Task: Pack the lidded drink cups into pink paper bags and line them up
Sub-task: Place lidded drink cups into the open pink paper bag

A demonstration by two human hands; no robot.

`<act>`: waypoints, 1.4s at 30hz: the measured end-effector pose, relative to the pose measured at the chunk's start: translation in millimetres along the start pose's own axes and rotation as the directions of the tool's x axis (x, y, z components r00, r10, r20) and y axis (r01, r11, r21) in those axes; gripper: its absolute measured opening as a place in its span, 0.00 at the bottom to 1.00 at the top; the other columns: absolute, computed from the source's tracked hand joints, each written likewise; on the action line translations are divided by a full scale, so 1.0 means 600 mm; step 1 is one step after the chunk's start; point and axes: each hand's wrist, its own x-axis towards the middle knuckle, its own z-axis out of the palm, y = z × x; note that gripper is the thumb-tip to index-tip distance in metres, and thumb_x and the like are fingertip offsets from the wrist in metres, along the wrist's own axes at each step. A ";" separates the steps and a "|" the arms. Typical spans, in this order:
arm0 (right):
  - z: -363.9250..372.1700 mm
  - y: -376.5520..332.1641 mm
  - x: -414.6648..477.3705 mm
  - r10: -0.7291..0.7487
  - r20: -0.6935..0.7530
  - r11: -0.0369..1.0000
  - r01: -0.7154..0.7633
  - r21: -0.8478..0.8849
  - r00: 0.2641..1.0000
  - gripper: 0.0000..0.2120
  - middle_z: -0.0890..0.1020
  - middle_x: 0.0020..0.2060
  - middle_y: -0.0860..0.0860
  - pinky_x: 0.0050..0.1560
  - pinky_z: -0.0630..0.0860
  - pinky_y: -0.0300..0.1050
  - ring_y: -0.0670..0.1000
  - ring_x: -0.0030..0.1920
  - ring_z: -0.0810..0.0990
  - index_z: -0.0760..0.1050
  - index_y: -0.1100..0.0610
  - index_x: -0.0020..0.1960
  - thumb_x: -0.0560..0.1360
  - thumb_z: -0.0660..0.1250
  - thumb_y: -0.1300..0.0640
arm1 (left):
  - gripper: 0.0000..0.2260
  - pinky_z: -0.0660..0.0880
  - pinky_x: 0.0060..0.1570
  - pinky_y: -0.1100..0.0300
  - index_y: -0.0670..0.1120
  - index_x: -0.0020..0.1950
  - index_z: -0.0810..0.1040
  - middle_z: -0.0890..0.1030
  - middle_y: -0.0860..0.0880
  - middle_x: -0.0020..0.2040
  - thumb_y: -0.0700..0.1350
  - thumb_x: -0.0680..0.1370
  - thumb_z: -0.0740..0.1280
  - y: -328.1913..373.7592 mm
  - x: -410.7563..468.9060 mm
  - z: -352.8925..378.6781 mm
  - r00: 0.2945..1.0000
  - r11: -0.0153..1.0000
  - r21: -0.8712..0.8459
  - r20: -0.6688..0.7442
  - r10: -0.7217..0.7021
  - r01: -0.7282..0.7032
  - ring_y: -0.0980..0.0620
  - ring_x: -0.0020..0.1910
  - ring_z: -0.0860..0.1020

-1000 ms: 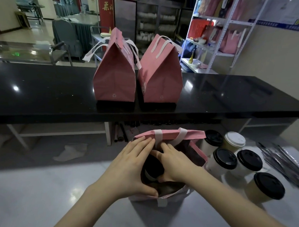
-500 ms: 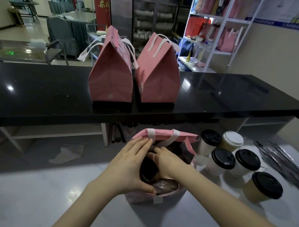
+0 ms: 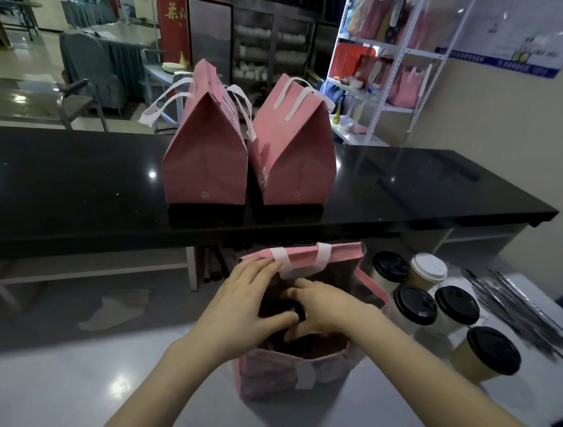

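An open pink paper bag point(image 3: 281, 378) with white handles stands on the pale table in front of me. Both my hands reach into its mouth. My left hand point(image 3: 242, 308) and my right hand point(image 3: 326, 308) close around a black-lidded drink cup point(image 3: 289, 306) inside the bag; most of the cup is hidden. Two closed pink bags point(image 3: 204, 165) point(image 3: 294, 158) stand side by side on the black counter point(image 3: 79, 190). To the right of the open bag stand several lidded cups: black lids point(image 3: 414, 304) point(image 3: 492, 349) and one white lid point(image 3: 429, 266).
A bundle of dark wrapped straws point(image 3: 519, 306) lies at the right of the table. The black counter's edge overhangs just beyond the open bag. A white shelf rack point(image 3: 389, 63) with more bags stands behind at the right.
My hands have stayed in the bag's mouth, with the fingers drawn closer over the cup. The view has tilted slightly.
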 end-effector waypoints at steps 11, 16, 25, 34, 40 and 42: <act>-0.059 0.064 -0.203 0.071 -0.361 0.985 -0.008 0.172 0.930 0.32 0.57 0.70 0.27 0.65 0.65 0.33 0.33 0.67 0.62 0.58 0.34 0.71 0.70 0.58 0.29 | 0.29 0.48 0.71 0.60 0.58 0.71 0.66 0.63 0.59 0.74 0.67 0.73 0.57 0.005 0.040 0.013 0.987 0.996 -0.092 -0.161 -0.026 0.011 0.60 0.75 0.51; -0.015 0.102 -0.246 0.030 -0.439 0.994 0.019 0.106 0.898 0.24 0.63 0.70 0.32 0.66 0.68 0.36 0.34 0.68 0.64 0.73 0.40 0.64 0.70 0.66 0.33 | 0.27 0.49 0.70 0.61 0.55 0.70 0.69 0.63 0.56 0.74 0.64 0.74 0.60 0.013 0.054 0.027 0.978 0.995 -0.079 -0.199 -0.070 0.056 0.58 0.76 0.52; -0.013 0.201 -0.221 -0.092 -0.626 0.995 0.052 -0.083 0.775 0.04 0.82 0.54 0.50 0.47 0.80 0.47 0.52 0.54 0.80 0.81 0.59 0.44 0.70 0.72 0.65 | 0.24 0.50 0.72 0.57 0.54 0.70 0.69 0.64 0.55 0.74 0.61 0.76 0.61 0.072 0.075 0.049 0.959 0.980 -0.104 -0.211 -0.187 0.169 0.56 0.75 0.53; -0.020 0.352 -0.237 -0.080 -0.705 0.946 0.277 0.169 0.705 0.10 0.81 0.54 0.46 0.58 0.72 0.36 0.44 0.56 0.77 0.81 0.55 0.52 0.71 0.71 0.62 | 0.32 0.58 0.71 0.44 0.54 0.69 0.71 0.69 0.52 0.71 0.68 0.69 0.59 0.161 0.090 0.057 0.930 0.944 0.135 -0.262 -0.258 0.300 0.49 0.73 0.61; 0.010 0.428 -0.191 -0.016 -0.316 1.000 0.019 0.006 0.948 0.28 0.71 0.64 0.45 0.60 0.71 0.45 0.51 0.64 0.69 0.68 0.48 0.69 0.72 0.68 0.44 | 0.35 0.40 0.74 0.40 0.63 0.71 0.64 0.63 0.62 0.73 0.67 0.66 0.69 0.210 0.114 0.083 0.983 0.913 0.365 -0.056 -0.175 0.183 0.58 0.76 0.51; 0.020 0.431 -0.176 -0.005 -0.283 0.998 -0.013 -0.060 0.959 0.33 0.70 0.66 0.47 0.60 0.71 0.48 0.53 0.64 0.69 0.65 0.48 0.71 0.70 0.68 0.39 | 0.38 0.37 0.74 0.40 0.65 0.73 0.59 0.58 0.65 0.74 0.70 0.65 0.66 0.218 0.108 0.096 0.981 0.883 0.445 0.046 -0.191 0.151 0.58 0.76 0.47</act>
